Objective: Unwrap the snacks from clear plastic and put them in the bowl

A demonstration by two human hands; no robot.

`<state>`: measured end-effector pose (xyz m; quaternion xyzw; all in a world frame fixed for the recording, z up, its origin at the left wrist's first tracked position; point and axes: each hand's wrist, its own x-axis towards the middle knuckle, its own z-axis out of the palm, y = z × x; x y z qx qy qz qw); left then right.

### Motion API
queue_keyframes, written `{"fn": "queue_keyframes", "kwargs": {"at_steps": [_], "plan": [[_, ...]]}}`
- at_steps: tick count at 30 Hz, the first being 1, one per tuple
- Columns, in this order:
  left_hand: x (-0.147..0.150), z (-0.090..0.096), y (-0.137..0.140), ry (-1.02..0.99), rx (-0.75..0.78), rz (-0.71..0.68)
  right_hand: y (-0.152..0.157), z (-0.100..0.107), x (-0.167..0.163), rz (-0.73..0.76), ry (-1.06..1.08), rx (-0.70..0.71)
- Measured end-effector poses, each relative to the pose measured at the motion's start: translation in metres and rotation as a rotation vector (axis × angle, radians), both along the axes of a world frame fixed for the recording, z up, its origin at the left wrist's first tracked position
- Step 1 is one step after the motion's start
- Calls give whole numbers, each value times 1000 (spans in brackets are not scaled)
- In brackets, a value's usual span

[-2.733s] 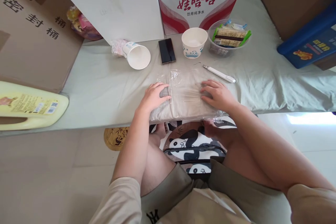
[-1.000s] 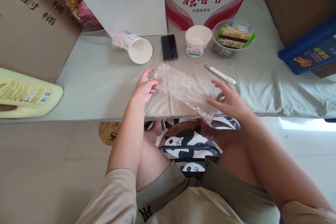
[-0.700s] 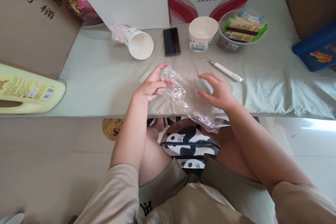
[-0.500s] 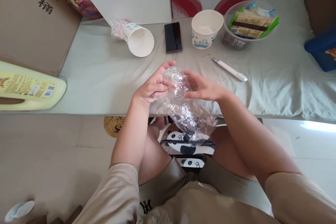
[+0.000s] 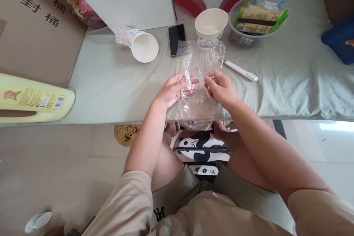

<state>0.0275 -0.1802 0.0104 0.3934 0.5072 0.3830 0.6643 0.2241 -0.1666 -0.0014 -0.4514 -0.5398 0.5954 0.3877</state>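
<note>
A clear, wrinkled plastic bag is spread out between my hands, reaching from the bench's front edge up toward the phone and a paper bowl. My left hand is at the bag's left side with its fingers stretched and apart; the film overlaps the fingertips, and I cannot tell whether they are inside or behind it. On the other side, my right hand has its thumb and fingers pinched together on the film. Beyond the bag, the paper bowl stands upright, and a white utility knife lies to the right.
A black phone lies partly under the film. To its left, stacked paper cups rest on their side. A clear tub holds snack packets. A yellow jug lies at left, cardboard boxes stand behind, and a blue container is at right.
The crumpled bag has been spread flatter and taller, its top now reaching farther across the bench. My right hand has gone from open fingers to a pinch; my left fingers have straightened.
</note>
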Motion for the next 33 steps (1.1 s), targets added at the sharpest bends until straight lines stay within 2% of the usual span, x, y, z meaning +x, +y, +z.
{"fn": "queue_keyframes", "kwargs": {"at_steps": [3,6,9,11,16,22,25,27,33], "plan": [[5,-1,-2,126,-9,13,-1,-3,11,20,-28,24],[7,-1,-3,178,7,-25,-1,-8,20,53,-59,130],[8,-2,-3,167,22,-82,0,-14,26,-54,-14,282],[8,-1,-3,91,41,-72,0,-16,29,-114,3,320],[5,0,0,-81,35,30,-5,-10,35,-102,-37,247],[1,-6,9,-98,59,82,-5,-14,33,-47,-117,252],[1,-9,11,-58,91,117,-2,-21,30,-4,-93,228],[2,-10,11,6,121,117,0,-25,30,-29,-45,184],[1,-14,5,196,295,26,5,-29,30,-89,62,28]]}}
